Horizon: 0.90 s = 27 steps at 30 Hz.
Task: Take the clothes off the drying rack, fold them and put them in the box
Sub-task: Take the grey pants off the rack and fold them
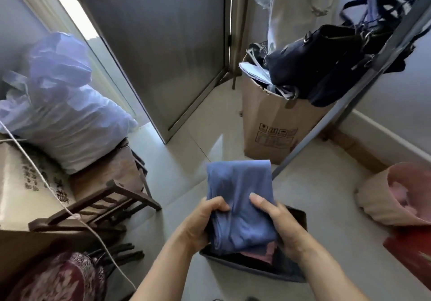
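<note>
**Blue garment folded, hovering over the box**

Starting on your left: your left hand point(200, 219) has its fingers curled over the near edge of the blue garment point(240, 198), thumb on top, pinching the cloth. The garment is folded into a neat oblong and held out flat above the dark box point(251, 269) on the floor. Your right hand point(277, 221) clamps the other side, thumb laid on top. Inside the box you've got pink folded cloth point(264, 253) already stacked, so some pieces look done. Further right, a pale garment point(296, 4) hangs up high; that one looks yet to come.
</note>
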Each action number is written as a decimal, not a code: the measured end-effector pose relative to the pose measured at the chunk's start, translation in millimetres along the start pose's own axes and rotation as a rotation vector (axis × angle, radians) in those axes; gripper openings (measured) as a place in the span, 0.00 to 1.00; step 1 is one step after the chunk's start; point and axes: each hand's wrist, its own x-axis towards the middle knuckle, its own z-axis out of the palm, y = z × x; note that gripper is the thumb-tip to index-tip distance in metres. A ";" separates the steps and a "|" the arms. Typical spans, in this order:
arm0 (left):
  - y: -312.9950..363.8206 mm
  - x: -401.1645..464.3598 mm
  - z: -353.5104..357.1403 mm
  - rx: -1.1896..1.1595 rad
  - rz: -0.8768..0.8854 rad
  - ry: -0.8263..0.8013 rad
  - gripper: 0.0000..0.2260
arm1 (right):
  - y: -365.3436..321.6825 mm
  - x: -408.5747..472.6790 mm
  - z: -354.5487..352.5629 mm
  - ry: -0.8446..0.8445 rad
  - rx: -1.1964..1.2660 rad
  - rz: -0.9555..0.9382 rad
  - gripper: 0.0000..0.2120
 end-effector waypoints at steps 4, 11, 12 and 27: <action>-43.5 55.0 -22.4 0.205 -0.017 0.245 0.17 | 61.8 46.1 -10.1 0.225 -0.099 -0.118 0.06; -160.0 126.0 -65.2 0.453 0.136 0.592 0.07 | 178.0 111.4 -32.6 0.393 -0.117 -0.073 0.07; -174.1 134.4 -70.5 0.384 0.137 0.578 0.07 | 199.4 120.6 -40.9 0.416 -0.098 -0.041 0.07; -300.5 291.4 -102.1 0.591 -0.009 0.196 0.17 | 330.3 242.7 -166.9 0.421 -0.147 0.227 0.18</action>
